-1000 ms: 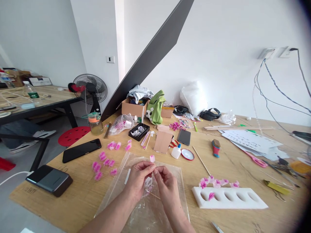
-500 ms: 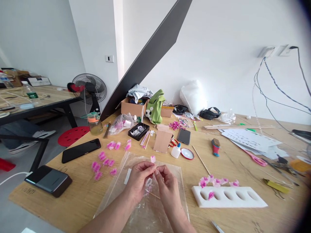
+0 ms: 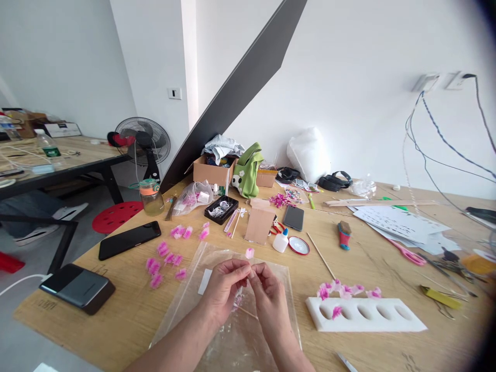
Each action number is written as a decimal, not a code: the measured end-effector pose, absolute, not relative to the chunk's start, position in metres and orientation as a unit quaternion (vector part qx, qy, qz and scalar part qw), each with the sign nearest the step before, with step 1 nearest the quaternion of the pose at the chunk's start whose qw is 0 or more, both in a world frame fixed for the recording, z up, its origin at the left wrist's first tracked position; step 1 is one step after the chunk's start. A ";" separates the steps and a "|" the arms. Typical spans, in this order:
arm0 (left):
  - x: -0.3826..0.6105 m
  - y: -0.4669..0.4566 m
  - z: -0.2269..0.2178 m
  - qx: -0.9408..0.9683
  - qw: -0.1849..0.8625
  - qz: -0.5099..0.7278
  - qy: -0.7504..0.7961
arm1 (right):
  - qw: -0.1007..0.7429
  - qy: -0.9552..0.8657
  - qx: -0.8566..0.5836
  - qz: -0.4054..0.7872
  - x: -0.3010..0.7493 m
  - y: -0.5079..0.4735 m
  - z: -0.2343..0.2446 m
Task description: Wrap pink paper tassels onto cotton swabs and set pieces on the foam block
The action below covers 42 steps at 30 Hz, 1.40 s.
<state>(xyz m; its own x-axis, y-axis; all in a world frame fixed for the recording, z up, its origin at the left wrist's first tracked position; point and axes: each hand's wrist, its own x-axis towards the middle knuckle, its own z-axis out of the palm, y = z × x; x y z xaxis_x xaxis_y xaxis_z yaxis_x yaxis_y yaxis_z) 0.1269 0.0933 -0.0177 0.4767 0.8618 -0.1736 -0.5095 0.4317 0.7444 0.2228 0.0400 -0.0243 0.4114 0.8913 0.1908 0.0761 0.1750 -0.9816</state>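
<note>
My left hand [image 3: 222, 289] and my right hand [image 3: 268, 294] meet over a clear plastic bag [image 3: 186, 305], fingertips pinched together. A small pink-and-white petal [image 3: 249, 253] stands up just beyond the fingertips, its lower end hidden between them. Both hands are closed at the petal's base. Beneath them a thin wooden stick [image 3: 246, 312] lies on the bag, with a whitish clump partly covered by my hands. Left of the bag, several pink petals [image 3: 153, 266] are scattered on the wooden table [image 3: 127, 320].
On the right sits a white foam block [image 3: 372, 324] with holes, pink-white petals along its back edge. A glue bottle [image 3: 280, 241], round lid [image 3: 299, 246] and cardboard piece [image 3: 259, 223] stand behind the bag. Left are a phone [image 3: 129, 241] and a power bank [image 3: 77, 288].
The petal has shifted slightly right and turned a little above the fingertips. My fingers have moved slightly, still pinched together; the other things lie as before.
</note>
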 end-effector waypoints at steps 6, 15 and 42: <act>0.125 0.095 -0.018 0.319 0.807 0.426 0.256 | 0.643 -0.423 -0.512 0.381 0.227 0.041 -0.023; 0.119 0.097 -0.006 0.340 0.827 0.384 0.229 | 0.620 -0.386 -0.403 0.552 0.234 0.039 -0.014; 0.120 0.095 -0.001 0.393 0.765 0.433 0.272 | 0.607 -0.357 -0.395 0.590 0.240 0.042 -0.021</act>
